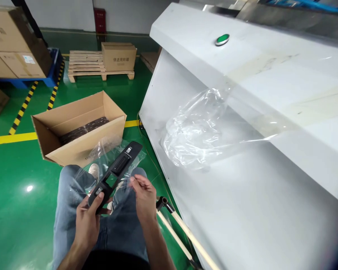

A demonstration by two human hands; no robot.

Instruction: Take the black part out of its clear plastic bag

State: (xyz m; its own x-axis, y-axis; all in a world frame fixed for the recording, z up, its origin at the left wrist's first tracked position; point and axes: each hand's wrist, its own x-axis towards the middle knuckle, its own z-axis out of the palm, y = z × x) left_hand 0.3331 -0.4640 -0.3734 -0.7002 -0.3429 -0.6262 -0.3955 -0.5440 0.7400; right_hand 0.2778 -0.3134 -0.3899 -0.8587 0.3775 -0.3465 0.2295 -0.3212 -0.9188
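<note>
Hands work over a seated person's lap, near the lower left of the view. The left hand (87, 221) grips the near end of a long black trim (115, 170), fingers wrapped under it and thumb on top, so the part angles up and away to the right above the knees. That grip seems to steady the trim while the other hand deals with its wrapping. The right hand (142, 195) sits just beside the trim's middle, fingertips pinched on a thin clear bag (107, 157) that drapes loosely around the part; whether the bag is going on or coming off cannot be told. The trim has a rectangular opening and a small white label near its far end.

Beyond the knees, an open carton (79, 131) rests on the floor within arm's reach, with more dark parts lying inside it. To the right stands a large white machine (270, 131), its sloped top carrying a green button (222, 39). More clear film (202, 127) lies crumpled against its side. A pale pole (183, 232) with a black fitting leans near the person's right leg.

The floor (17, 187) is glossy green with yellow lines and black-and-yellow hazard strips. At the far left, cartons are stacked on a blue pallet; a wooden pallet (86, 63) farther back holds one box (118, 56).
</note>
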